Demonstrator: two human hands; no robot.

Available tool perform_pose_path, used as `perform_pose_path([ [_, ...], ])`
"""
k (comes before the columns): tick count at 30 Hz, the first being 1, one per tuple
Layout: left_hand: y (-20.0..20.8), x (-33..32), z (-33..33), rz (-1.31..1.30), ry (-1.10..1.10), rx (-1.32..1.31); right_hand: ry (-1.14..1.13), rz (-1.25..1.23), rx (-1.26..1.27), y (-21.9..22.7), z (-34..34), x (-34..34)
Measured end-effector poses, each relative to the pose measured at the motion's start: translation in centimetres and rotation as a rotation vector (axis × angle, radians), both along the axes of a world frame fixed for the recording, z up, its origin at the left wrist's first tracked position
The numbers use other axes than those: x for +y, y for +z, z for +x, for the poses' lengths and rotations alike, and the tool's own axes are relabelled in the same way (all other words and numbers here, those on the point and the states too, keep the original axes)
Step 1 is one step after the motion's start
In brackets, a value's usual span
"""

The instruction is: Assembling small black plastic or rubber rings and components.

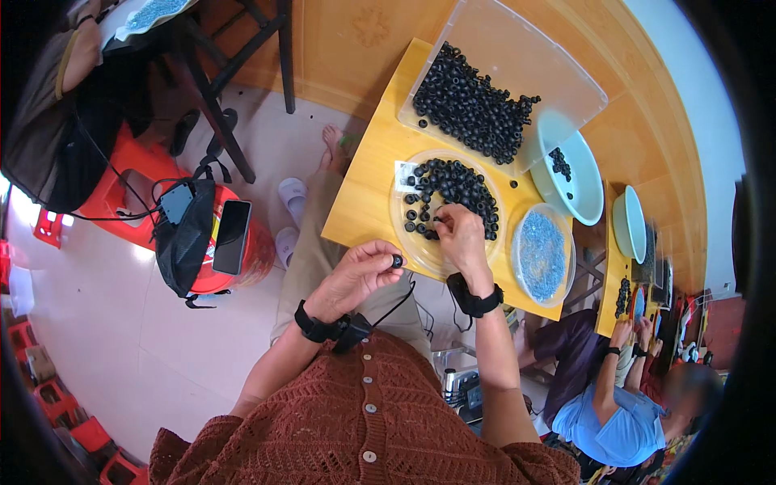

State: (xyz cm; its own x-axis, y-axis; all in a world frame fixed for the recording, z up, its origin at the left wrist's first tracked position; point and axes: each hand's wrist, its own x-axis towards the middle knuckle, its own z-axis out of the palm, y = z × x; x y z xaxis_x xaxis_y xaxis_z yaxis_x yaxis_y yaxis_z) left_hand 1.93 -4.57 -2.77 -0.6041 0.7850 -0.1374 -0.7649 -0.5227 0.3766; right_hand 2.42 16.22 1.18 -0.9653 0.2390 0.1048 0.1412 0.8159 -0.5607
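Note:
A small round black piece (397, 261) with a hole is pinched between the thumb and fingers of my left hand (362, 273), just off the table's front edge. My right hand (463, 238) reaches over a round clear plastic tray (395, 220), its fingertips closed on another black piece (438, 218); the fingers partly cover it. Many similar black pieces (462, 184) lie heaped in the tray's far and right part, with a few loose at its left. To the right of my right hand is a round clear dish (571, 263) of small light-blue bits (540, 252).
Behind the tray, a large clear bin (558, 61) holds heaped black pieces. A pale green basin (588, 182) stands at the table's (360, 198) right. A red stool (255, 263) with a phone (232, 236) is at my left. Another person (606, 424) works at right.

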Motion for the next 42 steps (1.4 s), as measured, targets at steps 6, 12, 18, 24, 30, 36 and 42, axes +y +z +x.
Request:
perform_pose_path([
  [6, -0.1, 0.3, 0.1, -0.018, -0.011, -0.001, -0.057, -0.892, -0.026, 0.9, 1.5, -0.3],
  [12, 0.0, 0.9, 0.0, -0.034, -0.018, 0.002, -0.016, -1.094, 0.0, 1.8, 2.9, -0.2],
  [18, 0.6, 1.6, -0.4, -0.009, 0.003, 0.016, 0.106, -0.961, 0.029, 3.7, 5.3, -2.0],
  [24, 0.9, 2.2, -0.2, -0.068, 0.008, 0.039, 0.023, -0.699, 0.026, 4.5, 6.1, -3.7],
  [30, 1.2, 2.3, 0.1, -0.117, 0.022, 0.092, 0.035, -0.5, 0.137, 4.5, 6.1, -4.7],
  [36, 1.4, 2.1, 0.3, -0.199, 0.042, 0.17, -0.019, -0.411, 0.105, 4.6, 6.1, -5.2],
  [42, 1.2, 2.3, 0.6, -0.24, 0.105, 0.281, -0.021, -0.358, 0.115, 3.7, 6.2, -5.2],
])
